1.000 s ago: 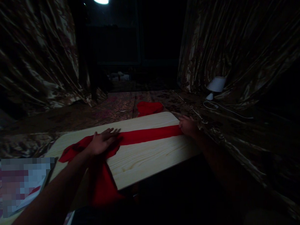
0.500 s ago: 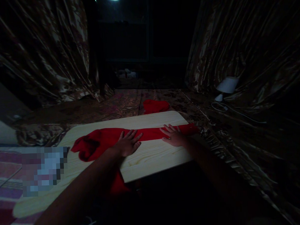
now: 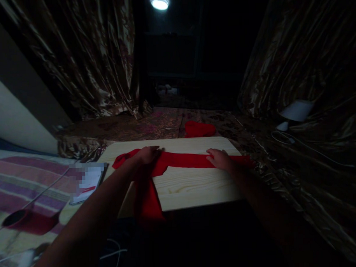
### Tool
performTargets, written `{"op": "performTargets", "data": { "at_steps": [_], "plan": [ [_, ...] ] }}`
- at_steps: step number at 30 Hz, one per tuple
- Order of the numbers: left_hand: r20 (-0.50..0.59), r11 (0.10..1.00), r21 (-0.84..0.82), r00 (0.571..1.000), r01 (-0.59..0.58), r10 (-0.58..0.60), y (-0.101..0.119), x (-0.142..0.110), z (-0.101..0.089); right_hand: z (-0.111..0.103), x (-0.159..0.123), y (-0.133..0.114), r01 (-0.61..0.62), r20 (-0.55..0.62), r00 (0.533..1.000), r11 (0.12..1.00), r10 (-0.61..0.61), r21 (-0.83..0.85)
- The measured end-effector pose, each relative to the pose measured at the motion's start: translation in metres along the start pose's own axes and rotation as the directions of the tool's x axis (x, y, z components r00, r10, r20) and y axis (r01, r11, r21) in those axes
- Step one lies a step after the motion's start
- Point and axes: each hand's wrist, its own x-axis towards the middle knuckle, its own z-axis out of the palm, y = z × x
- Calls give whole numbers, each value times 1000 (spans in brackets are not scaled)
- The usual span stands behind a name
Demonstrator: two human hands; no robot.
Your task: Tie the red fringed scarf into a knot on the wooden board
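- Stretching across a pale wooden table [image 3: 197,191], a long red cloth [image 3: 187,159] is seen from the head camera under two bare hands; at the table's left part it is bunched, and one piece is draped over the near edge, while the other end is run out past the table's right edge.
- At the table's left part, the bunched cloth is touched by the left hand [image 3: 149,154], its fingers bent over the fabric; whether any is pinched between them cannot be told.
- Toward the table's right edge, the flat strip is covered by the right hand [image 3: 220,159], laid on top with fingertips and thumb apart.
- Just beyond the table's far edge, a red bundle [image 3: 199,129] is set on a dark patterned cover [image 3: 166,122].
- To the right of the table and farther back, a white-shaded lamp [image 3: 298,110] is pictured beside its white cord [image 3: 321,155].
- At the table's left end, a flat pale item [image 3: 93,177] is partly blurred out; beyond that end, a dark red open-mouthed object [image 3: 38,224] is shown on striped fabric [image 3: 10,174].
- Behind the table, a dark window is flanked by patterned curtains [image 3: 105,54], with a bright round light [image 3: 160,3] captured above.
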Motion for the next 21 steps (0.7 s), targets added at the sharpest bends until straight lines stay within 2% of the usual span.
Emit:
{"op": "performTargets", "data": {
  "at_steps": [2,6,9,13,16,18,21],
  "plan": [
    [18,999,11,999,-46,45,-1,3,4,-3,7,-9,38,27,999,999,-38,-1],
    [35,997,74,999,-36,33,8,3,4,-10,17,-13,4,203,979,998,-16,58],
    [96,998,60,995,0,-5,15,-2,-8,-14,18,-6,-27,325,946,995,-5,94],
    [151,999,21,988,-35,31,25,-11,-26,-21,15,2,-37,420,907,987,-31,154],
    [186,993,-111,980,-51,71,27,-13,-35,-32,10,3,-33,529,841,965,-114,260],
    [159,979,-196,983,-63,95,24,-11,-38,-43,7,2,-51,553,817,935,-164,352],
    [50,947,-305,991,-103,124,14,-8,-42,-58,3,1,-71,475,856,864,-203,498]
  ]
}}
